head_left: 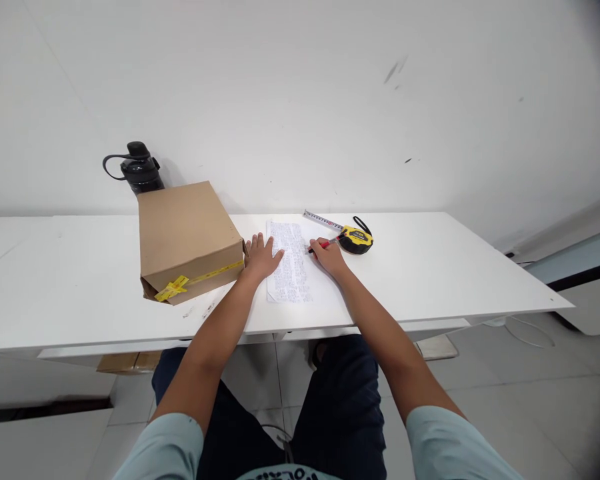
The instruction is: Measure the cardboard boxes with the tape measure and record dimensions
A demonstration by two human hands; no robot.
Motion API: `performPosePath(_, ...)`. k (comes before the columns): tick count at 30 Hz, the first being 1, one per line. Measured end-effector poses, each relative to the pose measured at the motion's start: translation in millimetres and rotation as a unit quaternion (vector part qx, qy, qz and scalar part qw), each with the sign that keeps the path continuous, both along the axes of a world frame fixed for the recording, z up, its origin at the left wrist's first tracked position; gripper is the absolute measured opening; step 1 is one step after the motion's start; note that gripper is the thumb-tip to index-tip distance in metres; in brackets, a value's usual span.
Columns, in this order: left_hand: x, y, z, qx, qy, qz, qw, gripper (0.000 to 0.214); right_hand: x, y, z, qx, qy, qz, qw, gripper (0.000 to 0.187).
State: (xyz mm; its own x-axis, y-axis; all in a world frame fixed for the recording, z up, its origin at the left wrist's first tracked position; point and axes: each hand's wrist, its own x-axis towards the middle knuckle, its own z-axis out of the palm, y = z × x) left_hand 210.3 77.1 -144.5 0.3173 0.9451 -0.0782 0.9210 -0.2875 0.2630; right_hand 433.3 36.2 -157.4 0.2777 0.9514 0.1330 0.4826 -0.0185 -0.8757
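A sheet of paper (289, 263) covered in handwriting lies on the white desk in front of me. My left hand (262, 257) rests flat on its left edge with the fingers spread, close beside a cardboard box. In my right hand (329, 257) is a red and black pen (329, 244), its tip down at the right side of the writing. The right forearm covers part of the sheet's lower right. Just beyond that hand sits a yellow and black tape measure (356, 240), with a length of its blade (323, 220) pulled out to the left.
The cardboard box (187, 230) with yellow tape stands left of the paper. Behind it is a black bottle (141, 170) with a loop handle. A white wall (290, 107) rises along the back of the desk (455, 267). Another carton (127, 362) is below the desk.
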Motion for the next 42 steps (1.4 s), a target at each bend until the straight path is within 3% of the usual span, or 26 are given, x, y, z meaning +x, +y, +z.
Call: performPosePath(42,-1.0,-1.2,3.1,0.001,0.016,0.006,1.000,0.080,-6.2,-3.7,7.7,-0.011,0.022,-0.002,1.000,0.049)
